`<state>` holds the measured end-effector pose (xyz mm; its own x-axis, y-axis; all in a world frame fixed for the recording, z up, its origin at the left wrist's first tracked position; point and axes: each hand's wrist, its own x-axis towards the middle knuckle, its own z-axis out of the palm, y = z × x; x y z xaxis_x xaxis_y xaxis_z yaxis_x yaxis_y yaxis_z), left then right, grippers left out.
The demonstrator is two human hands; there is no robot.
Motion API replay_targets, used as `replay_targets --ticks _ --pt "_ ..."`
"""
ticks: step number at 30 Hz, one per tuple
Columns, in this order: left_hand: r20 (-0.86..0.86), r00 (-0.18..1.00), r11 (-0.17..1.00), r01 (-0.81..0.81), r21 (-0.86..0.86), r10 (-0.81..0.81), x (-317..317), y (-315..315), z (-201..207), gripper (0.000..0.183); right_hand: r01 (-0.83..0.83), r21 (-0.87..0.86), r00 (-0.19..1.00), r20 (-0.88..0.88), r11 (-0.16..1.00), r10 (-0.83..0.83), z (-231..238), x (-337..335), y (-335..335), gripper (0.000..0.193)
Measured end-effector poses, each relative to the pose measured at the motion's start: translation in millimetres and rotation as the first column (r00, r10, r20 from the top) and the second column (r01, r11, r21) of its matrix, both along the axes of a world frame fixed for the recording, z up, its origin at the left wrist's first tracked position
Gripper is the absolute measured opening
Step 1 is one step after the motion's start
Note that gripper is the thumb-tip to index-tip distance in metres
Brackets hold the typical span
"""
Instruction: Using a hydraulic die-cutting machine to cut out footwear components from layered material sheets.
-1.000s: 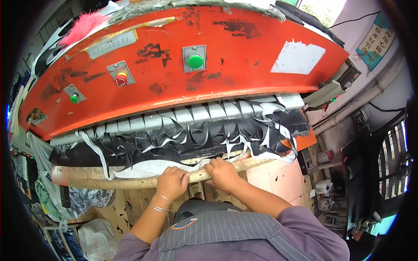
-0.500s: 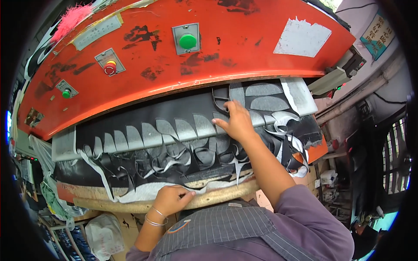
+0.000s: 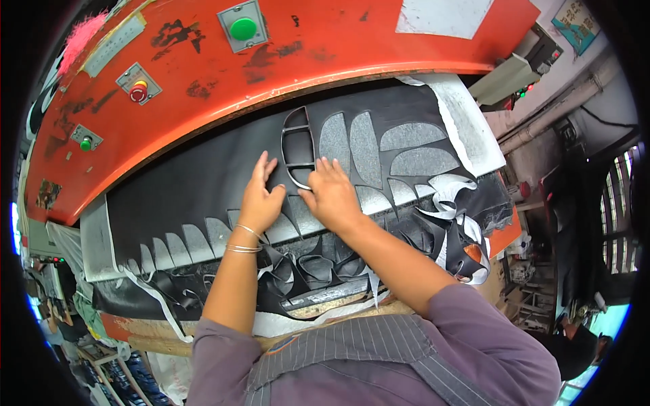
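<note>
A narrow half-moon metal cutting die [image 3: 300, 165] with two crossbars stands on a black sheet [image 3: 196, 172]. My right hand [image 3: 333, 196] lies at the die's lower right edge, fingers stretched forward and touching it, thumb near its bottom end. To the left of the die, my left hand [image 3: 261, 197] is held with its fingers apart and nothing in it; whether it touches the sheet I cannot tell. Curved openings cut in the sheet show a grey speckled board beneath, two of them upright just right of the die. More openings run along the near edge.
An orange machine beam [image 3: 271, 84] with a green button [image 3: 244, 29] and a red knob [image 3: 138, 91] spans the far side. Curled black and white offcuts [image 3: 318, 267] hang along the near edge. A pale board end [image 3: 467, 115] shows at the right.
The die has moved left and now stands fully in view, with my right hand beside it. My left hand has risen from the near table edge onto the sheet area. The view has shifted.
</note>
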<state>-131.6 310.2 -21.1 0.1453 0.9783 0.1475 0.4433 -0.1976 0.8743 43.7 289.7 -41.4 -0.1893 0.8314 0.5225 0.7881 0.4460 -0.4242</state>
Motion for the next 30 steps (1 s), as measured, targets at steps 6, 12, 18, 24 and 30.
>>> replay_targets --ticks 6,12,18,24,30 --pt "-0.387 0.917 0.992 0.119 0.030 -0.099 5.0 2.0 -13.6 0.082 0.036 0.019 0.996 0.082 0.999 -0.038 -3.2 3.0 -12.2 0.027" --pt "-0.428 0.902 0.988 0.110 0.104 -0.055 8.5 3.8 -12.6 0.080 -0.021 0.053 0.996 0.085 0.998 0.017 -8.3 10.2 -6.6 0.028" --pt "-0.340 0.939 0.994 0.072 0.079 -0.041 13.6 1.9 -13.1 0.078 0.008 0.105 0.997 0.080 0.994 -0.017 -13.3 8.4 -5.4 0.029" --pt "-0.085 0.995 0.991 -0.048 0.125 0.059 -22.6 -8.6 -18.3 0.064 0.038 -0.099 0.995 0.093 0.994 -0.029 -0.3 7.9 -18.3 0.057" --pt "0.220 0.720 0.545 -0.657 0.520 0.658 -195.1 -5.4 50.9 0.030 -0.065 0.141 0.965 -0.242 0.988 0.098 99.9 14.1 -20.5 0.065"
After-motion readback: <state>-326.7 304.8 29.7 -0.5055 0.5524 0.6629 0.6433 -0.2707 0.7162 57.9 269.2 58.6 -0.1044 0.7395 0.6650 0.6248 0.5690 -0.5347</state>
